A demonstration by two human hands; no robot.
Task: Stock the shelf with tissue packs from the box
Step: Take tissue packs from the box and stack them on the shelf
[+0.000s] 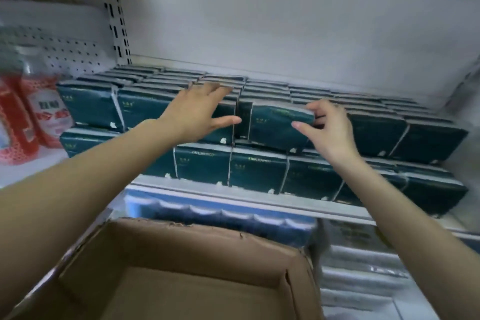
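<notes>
Cardboard box (197,228) sits nearest, low in the middle. It is brown corrugated board with a ragged, torn far rim. The stretch of its floor in view carries no pack, so I judge the stocking nearly done.

Beyond it is the shelf (259,198), white painted metal with a pale front rail and a perforated back panel at the left. It is filled almost side to side by tissue packs (202,167). These are flat, soft-looking bricks in glossy dark teal film with pale edges, set in two tiers and running back in rows. Below the shelf lie blue packs (220,218) in shiny wrap. At the far left stand bottles (49,111) with red and white labels, blurred, probably plastic.

The step in hand is seating one pack (280,124) in the front row of the upper tier, near the middle. It sits askew in a gap, standing proud of its neighbours and not yet flush.

The left hand (197,114) lies flat on the packs just left of the gap, fingers straight and spread, gripping nothing. It seems to brace that row. The right hand (330,132) pinches the pack's right end, thumb on the near face and fingers behind.

Next, the pack wants levelling and a push back until its face lines up with the row. The film looks slippery and the filling should compress, so a firm squeeze ought to ease it between its neighbours without dragging them out of line.
</notes>
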